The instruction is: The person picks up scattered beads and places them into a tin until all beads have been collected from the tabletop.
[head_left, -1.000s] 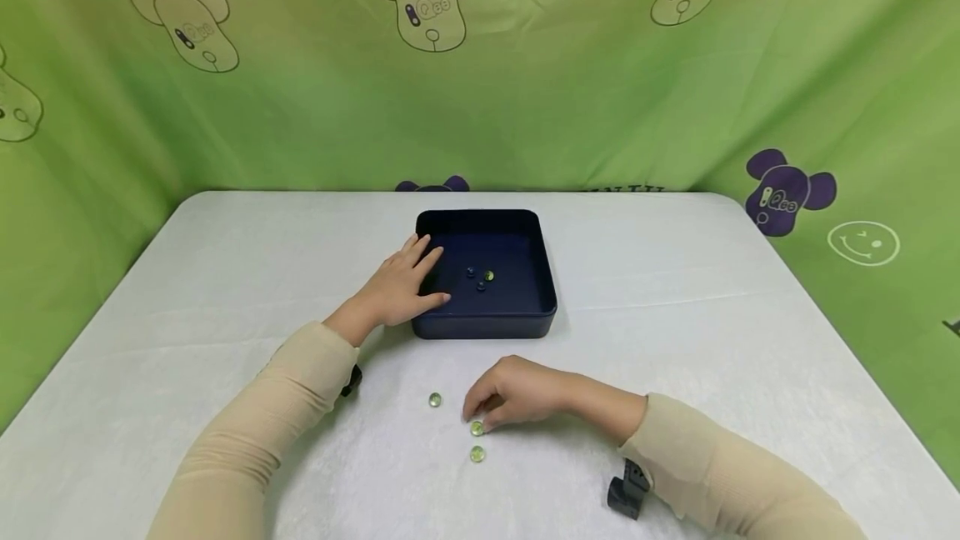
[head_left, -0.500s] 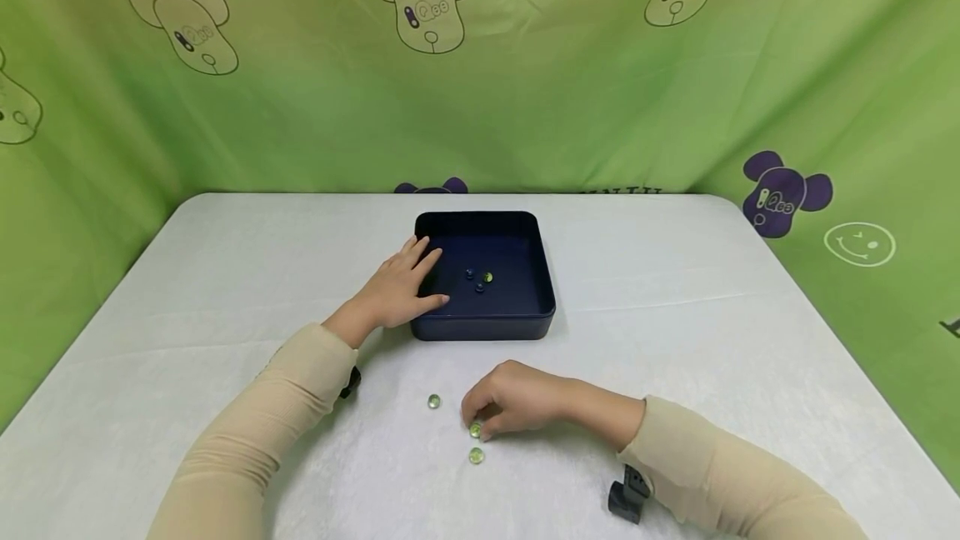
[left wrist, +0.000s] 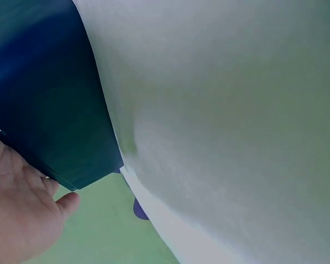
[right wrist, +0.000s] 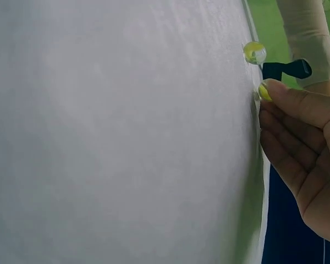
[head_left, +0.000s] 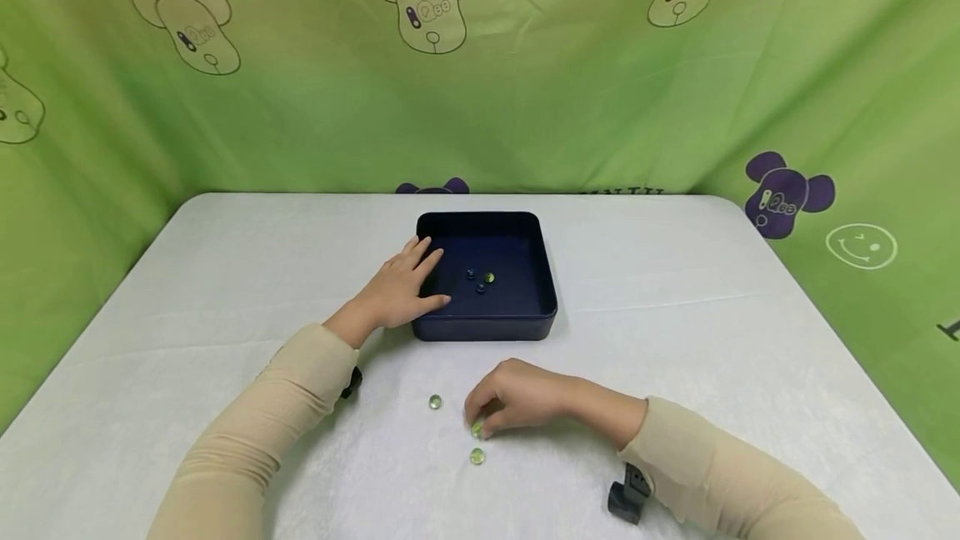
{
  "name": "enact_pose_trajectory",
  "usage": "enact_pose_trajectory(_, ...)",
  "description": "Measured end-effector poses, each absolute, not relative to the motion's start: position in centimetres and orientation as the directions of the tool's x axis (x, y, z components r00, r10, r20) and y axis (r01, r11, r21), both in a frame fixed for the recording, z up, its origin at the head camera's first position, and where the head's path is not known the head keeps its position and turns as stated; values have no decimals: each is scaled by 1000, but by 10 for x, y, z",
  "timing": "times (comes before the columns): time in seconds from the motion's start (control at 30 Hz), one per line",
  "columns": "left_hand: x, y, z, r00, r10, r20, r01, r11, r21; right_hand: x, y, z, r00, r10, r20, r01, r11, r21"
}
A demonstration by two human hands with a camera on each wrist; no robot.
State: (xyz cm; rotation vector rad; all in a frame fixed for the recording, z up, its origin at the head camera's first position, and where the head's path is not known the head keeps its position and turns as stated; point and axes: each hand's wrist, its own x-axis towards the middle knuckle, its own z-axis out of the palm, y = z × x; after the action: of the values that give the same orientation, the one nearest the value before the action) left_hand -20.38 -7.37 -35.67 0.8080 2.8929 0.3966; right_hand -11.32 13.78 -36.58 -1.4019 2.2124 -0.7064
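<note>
Right grip (head_left: pixel 519 395) has closed, pinching marble (right wrist: pixel 265 92)

Box (head_left: pixel 483 329) on table (head_left: pixel 675 357); marbles (head_left: pixel 477 457) inside and before.

Glossy, glass-like marbles (head_left: pixel 477 457), smooth plastic-looking box (head_left: pixel 483 329), matt cloth tabletop (head_left: pixel 675 340).

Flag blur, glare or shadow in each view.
Head: soft shadows on the white fabric tablecloth, dim inside the navy square box; left wrist: hazy, bluish sheen on the box; right wrist: tablecloth greyish, upper clear yellow-green round marble fairly crisp.
</note>
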Motion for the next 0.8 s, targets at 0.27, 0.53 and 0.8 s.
enact_pose_trajectory(0.27, -204, -73, -356, -850, 525, -39, 496, 823, 277, -116, 139, -362, -442, -892, -99, -611, 380, -694)
enact_pose_trajectory(0.53, -203, -72, -353, -853, 519, -57, 485, 829, 280, -122, 143, -354, -481, -877, -15, -600, 342, -723)
enact_pose_trajectory(0.8, -204, -73, -356, -852, 522, -53, 491, 829, 267, -128, 150, -347, -515, -856, 49, -609, 325, -723)
